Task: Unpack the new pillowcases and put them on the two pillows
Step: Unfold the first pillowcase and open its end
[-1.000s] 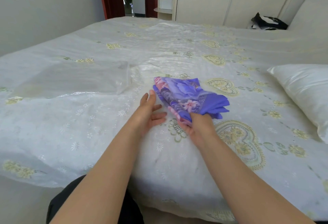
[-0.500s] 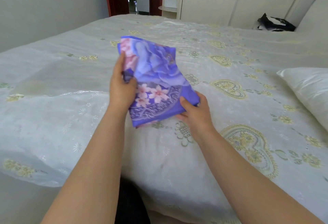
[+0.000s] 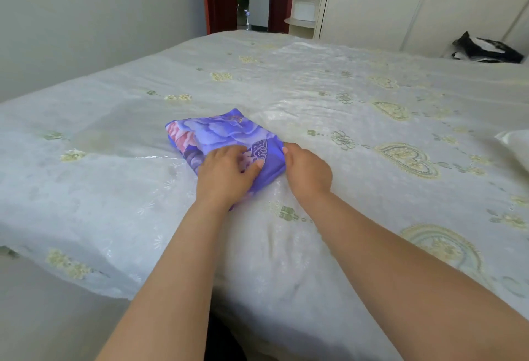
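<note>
Folded pillowcases point(image 3: 217, 134) flat, long axis seemingly toward near-right.

left grip point(image 3: 226, 173): fingers curled, palm down | right grip point(image 3: 307, 171): fingers curled, knuckles up
</note>
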{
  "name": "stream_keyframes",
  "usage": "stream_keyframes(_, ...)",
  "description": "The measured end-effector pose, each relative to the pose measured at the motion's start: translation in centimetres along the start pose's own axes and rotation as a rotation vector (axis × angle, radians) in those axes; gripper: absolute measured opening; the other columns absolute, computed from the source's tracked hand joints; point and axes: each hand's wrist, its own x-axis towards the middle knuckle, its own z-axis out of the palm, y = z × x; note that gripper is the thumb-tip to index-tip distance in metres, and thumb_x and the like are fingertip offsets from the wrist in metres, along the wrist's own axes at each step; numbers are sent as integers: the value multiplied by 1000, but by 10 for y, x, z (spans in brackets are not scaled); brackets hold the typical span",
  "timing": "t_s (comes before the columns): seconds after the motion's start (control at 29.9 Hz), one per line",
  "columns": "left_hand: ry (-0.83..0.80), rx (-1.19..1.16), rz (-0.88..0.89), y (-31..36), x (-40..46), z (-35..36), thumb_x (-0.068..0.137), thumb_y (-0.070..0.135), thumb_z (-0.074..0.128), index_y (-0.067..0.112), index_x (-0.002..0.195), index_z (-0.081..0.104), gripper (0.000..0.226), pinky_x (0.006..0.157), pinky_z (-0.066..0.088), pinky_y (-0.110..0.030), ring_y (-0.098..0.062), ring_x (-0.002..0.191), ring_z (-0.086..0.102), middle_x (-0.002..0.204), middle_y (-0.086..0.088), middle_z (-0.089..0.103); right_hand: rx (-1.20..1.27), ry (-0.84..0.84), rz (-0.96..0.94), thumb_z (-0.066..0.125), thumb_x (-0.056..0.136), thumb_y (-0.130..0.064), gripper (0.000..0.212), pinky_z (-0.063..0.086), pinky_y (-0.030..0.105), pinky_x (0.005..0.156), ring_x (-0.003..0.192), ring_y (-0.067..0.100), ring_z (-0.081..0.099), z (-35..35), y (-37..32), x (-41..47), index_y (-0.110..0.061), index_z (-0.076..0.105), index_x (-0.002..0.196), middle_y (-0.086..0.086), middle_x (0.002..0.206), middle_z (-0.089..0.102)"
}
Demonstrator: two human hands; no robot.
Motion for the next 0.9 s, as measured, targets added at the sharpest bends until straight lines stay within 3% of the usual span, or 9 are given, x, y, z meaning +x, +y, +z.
stream_keyframes(0.1, -148, 77, -5, 6, -12, 12, 84, 59, 53, 22, 137, 44, 65, 111, 27, -41, -23, 134, 34, 143, -1, 43, 50, -49, -31, 37, 99, -39, 35, 42, 34, 72, 96, 30, 59, -5, -6, 6, -16, 58, 114, 9, 105, 60)
stream_keyframes(0.23, -86, -173, -109, 24, -18, 5, 89, 46, 56, 19, 132, 51, 51, 101, 39, -39, -23, 120, 49, 129, 0, 57, 276, -227, 100, 56, 92, -31, 26, 42, 32, 82, 103, 30, 56, -13, -2, 19, -13, 59, 110, 12, 115, 55)
stream_keyframes(0.33, 35, -460, -145, 40, -30, -6, 94, 38, 51, 19, 116, 60, 31, 87, 49, -35, -17, 98, 60, 96, 10, 64, 560, -5, 26, 54, 92, -17, 12, 37, 27, 85, 104, 31, 53, -31, -1, 17, -9, 58, 100, 13, 110, 53)
stream_keyframes(0.4, 14, -618, -149, 49, -37, -13, 96, 43, 45, 24, 116, 59, 31, 89, 50, -35, -7, 96, 61, 94, 19, 64, 705, 209, -54, 47, 94, -19, 7, 39, 33, 81, 93, 30, 54, -53, 1, 3, -14, 50, 94, 7, 95, 52)
stream_keyframes(0.53, -396, -1088, -160, 79, -51, -15, 77, 76, 26, 32, 125, 50, 69, 93, 48, -33, -11, 106, 64, 115, 4, 67, 649, 424, -314, 41, 95, -25, 13, 33, 24, 65, 70, 15, 44, -106, 21, -49, -14, 47, 98, -3, 83, 47)
stream_keyframes(0.63, -672, -1320, -172, 100, -59, -9, 65, 83, 33, 26, 130, 49, 88, 88, 49, -42, -27, 103, 65, 117, -6, 67, 352, 181, -553, 40, 91, -28, 7, 23, 20, 55, 64, 13, 42, -127, 36, -94, -24, 42, 96, -7, 75, 51)
stream_keyframes(0.7, -786, -1308, -168, 114, -65, -3, 72, 74, 50, 26, 122, 60, 70, 86, 49, -39, -22, 101, 64, 115, -3, 66, 153, 29, -620, 37, 91, -29, 5, 31, 25, 55, 68, 12, 46, -130, 50, -116, -28, 40, 94, -5, 84, 57)
stream_keyframes(0.77, -891, -1181, -143, 125, -71, 4, 79, 57, 63, 15, 103, 69, 49, 79, 46, -35, -23, 89, 59, 98, -9, 64, 88, -104, -573, 38, 94, -27, 13, 43, 32, 66, 79, 4, 44, -132, 67, -131, -30, 48, 101, -8, 97, 58)
stream_keyframes(0.9, -857, -888, -22, 137, -78, 20, 87, 31, 66, 11, 68, 57, 29, 61, 36, -25, -16, 64, 44, 65, -5, 49, 179, -331, -381, 46, 97, -37, 28, 42, 17, 81, 100, -5, 50, -133, 95, -158, -36, 55, 123, -22, 114, 59)
